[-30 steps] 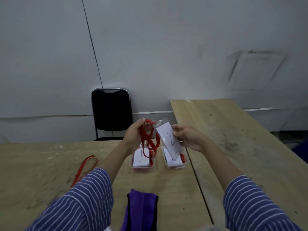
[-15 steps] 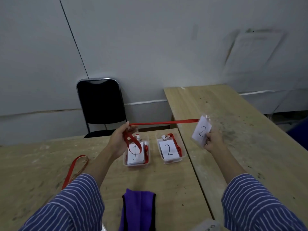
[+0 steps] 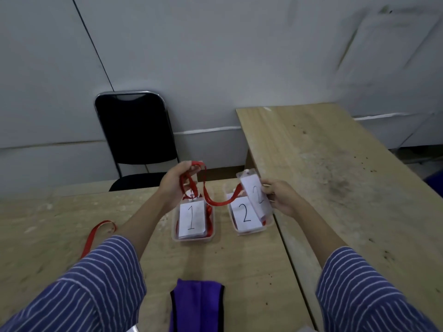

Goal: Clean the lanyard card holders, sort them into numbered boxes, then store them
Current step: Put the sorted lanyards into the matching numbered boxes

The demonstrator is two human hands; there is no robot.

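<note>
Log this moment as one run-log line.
left hand: holds red lanyard | right hand: holds card holder 2 | over box 2

Single head-worn wide-angle view, looking forward and down, close over the wooden table (image 3: 239, 264), facing the wall (image 3: 215, 56)

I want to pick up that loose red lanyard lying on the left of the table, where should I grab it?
Pinch the loose red lanyard at its rounded far loop, coming from above. That loop lies flat and exposed on the table, while its near end runs under the left sleeve.
</note>
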